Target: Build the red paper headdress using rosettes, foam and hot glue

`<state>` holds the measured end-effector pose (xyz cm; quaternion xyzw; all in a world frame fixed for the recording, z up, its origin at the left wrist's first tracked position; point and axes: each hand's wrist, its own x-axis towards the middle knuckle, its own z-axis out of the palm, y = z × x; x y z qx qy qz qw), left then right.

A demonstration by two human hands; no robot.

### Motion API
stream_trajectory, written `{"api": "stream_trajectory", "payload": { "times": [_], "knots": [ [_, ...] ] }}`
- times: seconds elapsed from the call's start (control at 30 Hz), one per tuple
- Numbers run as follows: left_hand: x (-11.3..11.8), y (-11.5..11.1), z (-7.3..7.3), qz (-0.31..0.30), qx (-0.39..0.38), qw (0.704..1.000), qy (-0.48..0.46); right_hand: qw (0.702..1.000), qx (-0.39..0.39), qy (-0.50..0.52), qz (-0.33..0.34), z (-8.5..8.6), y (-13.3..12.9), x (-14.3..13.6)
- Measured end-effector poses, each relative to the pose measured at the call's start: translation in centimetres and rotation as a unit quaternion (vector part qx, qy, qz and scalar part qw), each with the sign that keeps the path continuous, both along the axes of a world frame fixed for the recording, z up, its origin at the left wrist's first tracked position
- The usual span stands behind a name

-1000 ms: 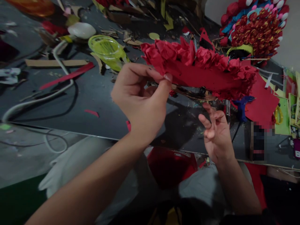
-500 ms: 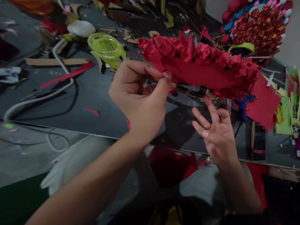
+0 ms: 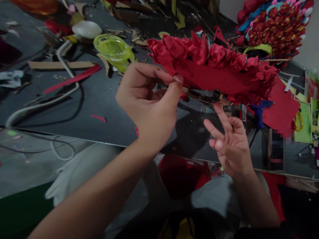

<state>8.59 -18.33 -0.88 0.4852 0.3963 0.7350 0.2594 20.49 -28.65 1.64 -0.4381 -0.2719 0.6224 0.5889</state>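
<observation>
A long red paper piece (image 3: 219, 78), edged with crumpled red paper flowers, is held up over the dark table. My left hand (image 3: 154, 96) pinches its left end between thumb and forefinger. Just below the piece, my right hand (image 3: 230, 142) is palm up with fingers apart and nothing in it. A blue glue gun (image 3: 260, 111) lies to the right of that hand, beside a flat red sheet (image 3: 282, 104).
On the dark table (image 3: 107, 106) are a yellow-green plastic cup (image 3: 114, 51), a grey cable (image 3: 45, 101), a cardboard strip (image 3: 59, 65) and a red strip (image 3: 74, 79). Paper scraps lie along the back. A decorated red piece (image 3: 276, 30) stands at back right.
The fingers of my right hand have shifted, with the thumb now closer to a more bent finger. My left hand keeps its pinch on the red piece, almost unmoved.
</observation>
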Motion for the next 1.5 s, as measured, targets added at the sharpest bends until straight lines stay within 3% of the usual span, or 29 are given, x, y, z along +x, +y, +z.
{"api": "stream_trajectory", "payload": {
  "times": [0.2,0.47,0.97,1.1,1.5],
  "knots": [
    [-0.1,0.0,0.2,-0.009,-0.001,1.000,-0.016,1.000,-0.013,0.011,0.010,-0.3,-0.1,0.2],
    [-0.1,0.0,-0.2,0.008,-0.022,1.000,-0.006,0.998,-0.039,-0.027,-0.034,-1.3,0.1,-0.1],
    [-0.2,-0.1,0.3,-0.006,-0.010,1.000,-0.007,0.999,-0.010,0.031,0.006,-0.3,0.0,0.0],
    [-0.2,-0.1,0.5,-0.006,-0.016,1.000,-0.017,1.000,-0.005,0.006,0.009,-0.6,-0.1,0.0],
    [-0.3,-0.1,0.4,-0.002,-0.028,1.000,-0.013,0.981,0.041,-0.160,-0.104,-1.8,-0.2,0.2]
  ]
}}
